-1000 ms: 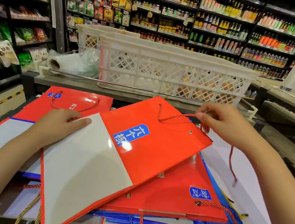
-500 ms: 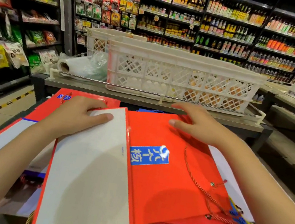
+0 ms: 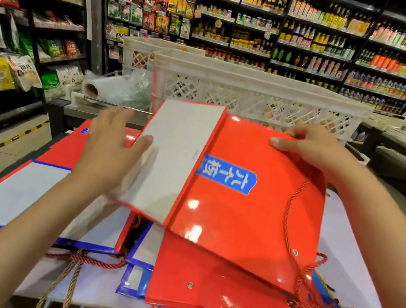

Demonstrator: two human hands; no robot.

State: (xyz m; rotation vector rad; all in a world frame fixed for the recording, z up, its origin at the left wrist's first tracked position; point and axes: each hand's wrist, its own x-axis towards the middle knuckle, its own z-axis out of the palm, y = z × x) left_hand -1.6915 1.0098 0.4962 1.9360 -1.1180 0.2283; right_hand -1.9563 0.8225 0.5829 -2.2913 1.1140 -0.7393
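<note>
Since half a second ago the red bag (image 3: 244, 220) has come up off the pile and tilted. We log our right hand (image 3: 313, 148) pinching its far edge, thumb on front, fingers curled behind. Our left hand (image 3: 107, 154) is blurred, fingers wide and straight, thumb touching the bag's white side panel. The bag hangs between both sets of fingers, above the stacked bags (image 3: 214, 287) on the desk (image 3: 354, 273). A white crate (image 3: 246, 94) stands beyond.

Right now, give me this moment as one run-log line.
left hand: touches white panel of red bag | right hand: pinches its top edge | bag: tilted over stack of bags
</note>
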